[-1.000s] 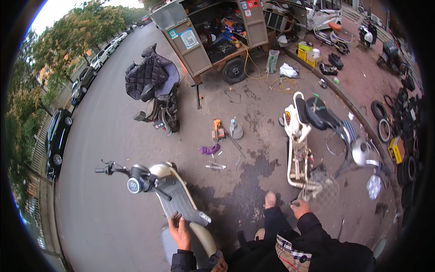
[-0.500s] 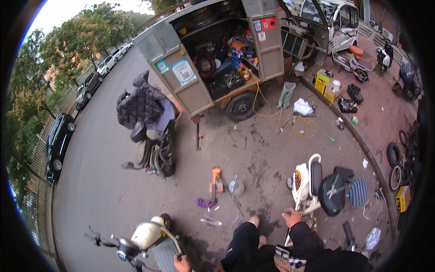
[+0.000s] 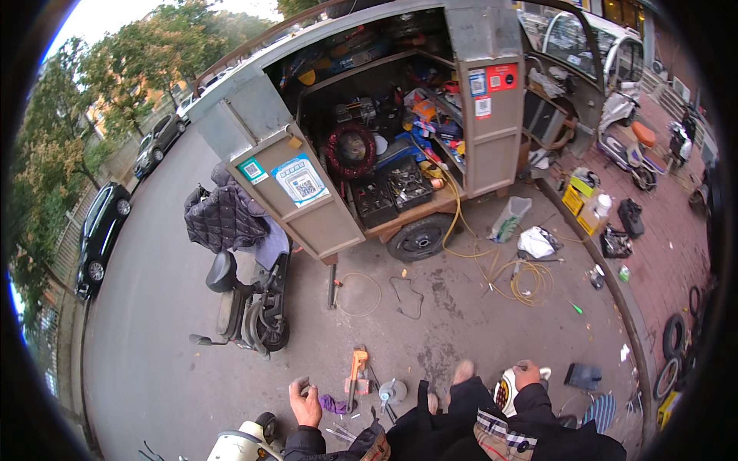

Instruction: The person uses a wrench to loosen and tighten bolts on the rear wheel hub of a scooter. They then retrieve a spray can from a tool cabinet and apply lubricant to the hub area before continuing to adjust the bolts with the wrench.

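- Holding the left hand [image 3: 307,407] out over the ground, just left of the purple cloth [image 3: 333,403] in the view and near the orange tool [image 3: 357,365]; apparently touching neither.
- Keeping the left fingers loosely bent, with a gap beside the thumb; showing nothing held there.
- Holding the right hand [image 3: 526,375] over the white scooter [image 3: 501,396], in front of its pale body; cannot tell from this angle about contact with it.
- Curling the right fingers inward, tips close together; cannot tell about anything small pinched between them.
- Find the tool on the ground between the hands, nearer the left, with its shaft pointing toward the body and the grey container [image 3: 392,392] just to its right.
- Expect stiff, rather heavy metal in the tool, perhaps slick if oily; take hold along the shaft, away from the orange head.
- Expect a light, limp feel from the cloth; pinch any fold, without fear of breakage.
- Judge the scooter rigid and far too heavy for a one-handed lift; steady by the solid frame, not by the amber tail light, likely brittle.
- Note also the cream scooter [image 3: 234,447] at the lower left, the dark scooter [image 3: 250,311] farther off, and the cart [image 3: 492,169] beyond, with doors wide and a yellow hose [image 3: 460,207] trailing out to a coil on the ground.
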Tool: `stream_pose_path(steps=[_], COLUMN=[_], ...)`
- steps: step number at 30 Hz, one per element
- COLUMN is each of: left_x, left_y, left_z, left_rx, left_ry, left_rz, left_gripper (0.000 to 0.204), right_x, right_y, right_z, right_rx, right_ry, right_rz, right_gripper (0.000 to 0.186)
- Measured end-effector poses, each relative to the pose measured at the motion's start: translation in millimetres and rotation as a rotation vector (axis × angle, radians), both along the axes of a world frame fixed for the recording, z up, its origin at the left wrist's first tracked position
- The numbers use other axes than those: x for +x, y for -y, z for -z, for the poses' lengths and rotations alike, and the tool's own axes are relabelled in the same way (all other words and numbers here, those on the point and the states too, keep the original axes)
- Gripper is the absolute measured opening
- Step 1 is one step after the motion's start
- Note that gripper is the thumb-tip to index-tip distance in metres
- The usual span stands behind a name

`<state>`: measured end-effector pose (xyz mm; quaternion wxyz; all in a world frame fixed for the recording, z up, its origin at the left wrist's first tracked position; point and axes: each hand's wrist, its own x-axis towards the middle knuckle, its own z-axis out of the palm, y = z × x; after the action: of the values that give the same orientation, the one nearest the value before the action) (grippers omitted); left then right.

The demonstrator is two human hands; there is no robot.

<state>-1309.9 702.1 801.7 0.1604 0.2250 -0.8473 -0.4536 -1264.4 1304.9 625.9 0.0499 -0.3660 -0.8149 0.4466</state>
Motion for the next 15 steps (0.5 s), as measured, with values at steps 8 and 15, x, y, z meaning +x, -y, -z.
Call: stream_pose_path(steps=[8,15], left_x=[-30.7,-34.8], left_y=[-50.0,-118.8], left_z=[43.9,80.6], left_rx=[-0.086,-0.059], left_ry=[0.147,0.357], left_rz=[-0.414,-0.596], left_gripper=[0.034,0.037], right_x=[-272.9,-479.9], right_y=[-18.9,-46.2], right_z=[53.0,29.1], right_rx=[0.061,-0.002], right_ry=[-0.035,-0.152], right_rz=[-0.213,-0.397], right_gripper=[0.023,0.025])
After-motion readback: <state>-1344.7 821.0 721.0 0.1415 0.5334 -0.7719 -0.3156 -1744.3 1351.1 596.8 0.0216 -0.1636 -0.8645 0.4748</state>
